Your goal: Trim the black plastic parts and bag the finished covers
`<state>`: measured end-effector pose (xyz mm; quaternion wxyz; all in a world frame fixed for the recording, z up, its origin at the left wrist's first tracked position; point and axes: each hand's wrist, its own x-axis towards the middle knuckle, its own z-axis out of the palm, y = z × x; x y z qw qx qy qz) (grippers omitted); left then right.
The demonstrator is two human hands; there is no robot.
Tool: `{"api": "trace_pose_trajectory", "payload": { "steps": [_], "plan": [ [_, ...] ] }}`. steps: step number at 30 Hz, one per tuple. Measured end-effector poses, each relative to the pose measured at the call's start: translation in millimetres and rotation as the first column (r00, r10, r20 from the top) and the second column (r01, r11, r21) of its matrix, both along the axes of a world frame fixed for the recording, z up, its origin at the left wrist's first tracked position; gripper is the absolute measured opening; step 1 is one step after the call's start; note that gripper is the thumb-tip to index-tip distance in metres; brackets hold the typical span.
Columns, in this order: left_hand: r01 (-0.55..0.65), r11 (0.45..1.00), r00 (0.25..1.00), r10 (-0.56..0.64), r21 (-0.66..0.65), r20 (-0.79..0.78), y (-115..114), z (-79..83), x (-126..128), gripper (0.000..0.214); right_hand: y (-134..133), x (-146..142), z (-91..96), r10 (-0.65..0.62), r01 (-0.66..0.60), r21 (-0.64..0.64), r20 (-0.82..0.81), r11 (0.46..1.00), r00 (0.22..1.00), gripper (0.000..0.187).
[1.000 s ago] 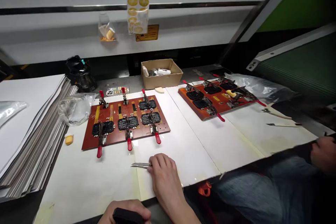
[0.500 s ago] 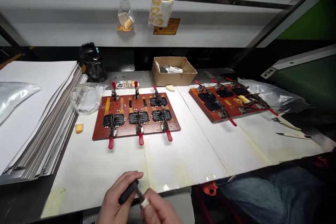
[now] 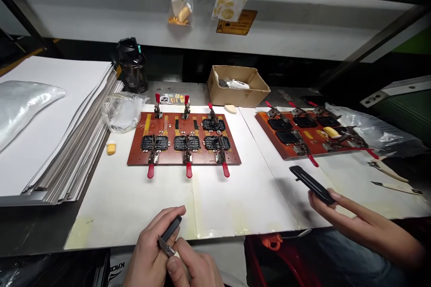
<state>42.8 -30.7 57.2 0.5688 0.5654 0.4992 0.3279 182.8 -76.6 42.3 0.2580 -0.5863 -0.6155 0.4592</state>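
Near the front edge of the table, my left hand (image 3: 146, 249) is closed around a small black plastic part (image 3: 171, 229). In my right hand (image 3: 198, 267) is a craft knife (image 3: 166, 246) with a pale handle, its blade lying at the near end of the black part. Beyond my hands lies a red-brown fixture board (image 3: 208, 161). Several black plastic plates, such as the middle one (image 3: 180, 143), sit on it under red-handled toggle clamps (image 3: 189, 168).
At right a co-worker's hand (image 3: 360, 217) holds a long black part (image 3: 311, 184) over the table. Behind it is a second clamp board (image 3: 271, 141). Cutters (image 3: 390, 172) and another knife (image 3: 397, 188) lie far right. A paper stack (image 3: 77, 161) stands left, a cardboard box (image 3: 235, 96) behind.
The co-worker's hand with the long black part has come into view at right. My knife blade has shifted to the near end of the part. The view has tilted and turned slightly left.
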Motion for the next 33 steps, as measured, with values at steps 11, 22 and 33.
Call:
{"api": "trace_pose_trajectory", "payload": {
  "steps": [11, 22, 33],
  "plan": [
    [0.047, 0.998, 0.998, -0.046, 0.033, -0.03, 2.6, -5.4, 6.7, 0.035, 1.6, 9.7, 5.1, -0.002, 0.002, -0.012, -0.016, 1.0, 1.0, 0.049],
    [0.027, 0.994, 0.998, -0.02, 0.11, -0.06, -1.8, -9.5, 9.0, 0.029, 1.0, 14.0, 2.9, 0.055, -0.055, -0.05, 0.005, 0.997, 0.998, 0.048],
    [-0.003, 0.993, 0.997, 0.012, 0.115, -0.08, -6.2, -11.8, 7.3, 0.034, 8.7, 23.8, 17.6, -0.024, 0.011, -0.116, -0.115, 0.993, 0.993, 0.045]
  ]
}}
